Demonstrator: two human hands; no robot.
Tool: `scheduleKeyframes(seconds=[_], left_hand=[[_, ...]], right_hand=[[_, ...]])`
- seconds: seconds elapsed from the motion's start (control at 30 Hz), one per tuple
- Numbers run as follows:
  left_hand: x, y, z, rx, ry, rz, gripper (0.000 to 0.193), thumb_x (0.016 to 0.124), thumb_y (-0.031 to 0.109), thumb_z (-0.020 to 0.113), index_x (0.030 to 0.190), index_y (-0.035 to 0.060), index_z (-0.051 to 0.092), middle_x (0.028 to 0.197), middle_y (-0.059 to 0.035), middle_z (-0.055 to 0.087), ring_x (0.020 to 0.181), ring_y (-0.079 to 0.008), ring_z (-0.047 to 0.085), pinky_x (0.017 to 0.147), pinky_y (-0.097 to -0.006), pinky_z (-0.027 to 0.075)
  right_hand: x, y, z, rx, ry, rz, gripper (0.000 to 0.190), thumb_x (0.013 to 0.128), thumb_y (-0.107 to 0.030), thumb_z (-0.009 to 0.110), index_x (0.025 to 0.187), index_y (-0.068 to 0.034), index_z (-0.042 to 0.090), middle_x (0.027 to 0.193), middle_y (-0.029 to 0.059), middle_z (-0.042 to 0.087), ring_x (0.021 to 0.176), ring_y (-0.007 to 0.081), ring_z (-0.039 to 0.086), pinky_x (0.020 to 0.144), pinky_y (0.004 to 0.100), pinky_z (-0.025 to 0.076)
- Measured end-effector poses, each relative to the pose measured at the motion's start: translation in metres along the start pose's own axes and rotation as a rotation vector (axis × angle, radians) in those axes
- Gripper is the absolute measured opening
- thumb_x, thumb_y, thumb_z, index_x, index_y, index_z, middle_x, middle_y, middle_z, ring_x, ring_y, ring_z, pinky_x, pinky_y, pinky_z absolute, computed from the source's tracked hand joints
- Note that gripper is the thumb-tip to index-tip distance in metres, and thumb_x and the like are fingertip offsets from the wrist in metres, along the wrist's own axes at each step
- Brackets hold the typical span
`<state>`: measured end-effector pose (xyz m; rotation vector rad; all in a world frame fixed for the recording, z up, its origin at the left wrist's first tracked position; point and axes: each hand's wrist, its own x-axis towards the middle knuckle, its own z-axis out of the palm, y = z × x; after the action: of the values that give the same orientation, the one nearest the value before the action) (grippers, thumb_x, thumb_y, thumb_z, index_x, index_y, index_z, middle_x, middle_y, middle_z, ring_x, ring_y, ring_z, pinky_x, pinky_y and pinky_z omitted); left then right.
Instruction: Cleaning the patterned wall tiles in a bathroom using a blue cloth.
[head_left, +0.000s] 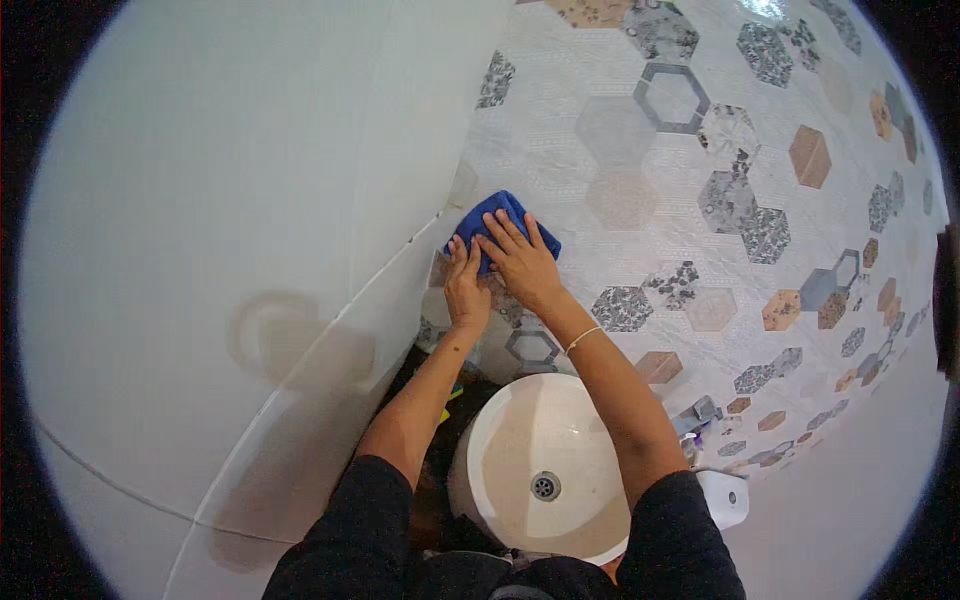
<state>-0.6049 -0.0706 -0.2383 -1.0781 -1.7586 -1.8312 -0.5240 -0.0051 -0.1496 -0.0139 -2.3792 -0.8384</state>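
A folded blue cloth (501, 206) lies flat against the hexagon-patterned wall covering (555, 180), close to the corner with the plain white wall (225, 150). My right hand (527, 268) presses on the cloth with its fingers spread over the middle. Beside it, my left hand (466, 294) holds the cloth's lower left edge with its fingertips. The two hands nearly touch. Parts of the cloth are hidden under the fingers.
Below my arms stands a round white washbasin (480, 442) with a metal drain (545, 487). A yellow-green object (445, 414) is partly hidden behind my left forearm. To the right are a grey fixture (697, 414) and a white fixture with a round button (726, 501).
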Motion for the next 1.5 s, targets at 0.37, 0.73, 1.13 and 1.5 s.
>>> scheduleKeyframes(seconds=[0.37,0.73,1.13,1.5], left_hand=[[0.220,0.241,0.049,-0.085,0.138,0.777,0.055,0.071,-0.004,0.057,0.125,0.0090,0.055,0.138,-0.0250,0.039,0.128,-0.0410,0.036,0.108,-0.0462,0.029],[0.204,0.222,0.043,0.095,-0.084,0.727,0.056,0.076,0.009,0.060,0.131,0.0093,0.050,0.143,-0.0222,0.034,0.135,-0.0356,0.029,0.111,-0.0443,0.023],[0.080,0.111,0.049,0.007,0.024,0.713,0.055,0.074,0.001,0.060,0.127,0.0152,0.055,0.140,-0.0140,0.043,0.132,-0.0329,0.036,0.108,-0.0489,0.029],[-0.019,0.049,0.046,0.131,-0.275,0.489,0.055,0.074,-0.008,0.055,0.125,0.0129,0.058,0.142,-0.0163,0.039,0.135,-0.0337,0.031,0.109,-0.0474,0.028]], right_hand=[[0.063,0.225,-0.177,-0.416,0.322,0.292,0.045,0.090,-0.022,0.051,0.134,-0.017,0.046,0.144,0.0166,0.035,0.137,0.0349,0.026,0.106,0.0590,0.022],[0.030,0.186,-0.159,-0.231,0.363,0.387,0.063,0.085,-0.047,0.051,0.135,-0.010,0.045,0.147,0.0230,0.026,0.137,0.0401,0.020,0.111,0.0540,0.010],[-0.045,0.095,-0.062,-0.126,0.431,0.378,0.058,0.078,-0.050,0.062,0.127,-0.021,0.054,0.146,0.0110,0.034,0.139,0.0301,0.023,0.110,0.0560,0.011],[-0.124,0.024,-0.005,-0.050,0.195,0.444,0.064,0.070,-0.024,0.072,0.129,-0.015,0.049,0.146,0.0110,0.035,0.138,0.0281,0.027,0.110,0.0547,0.016]])
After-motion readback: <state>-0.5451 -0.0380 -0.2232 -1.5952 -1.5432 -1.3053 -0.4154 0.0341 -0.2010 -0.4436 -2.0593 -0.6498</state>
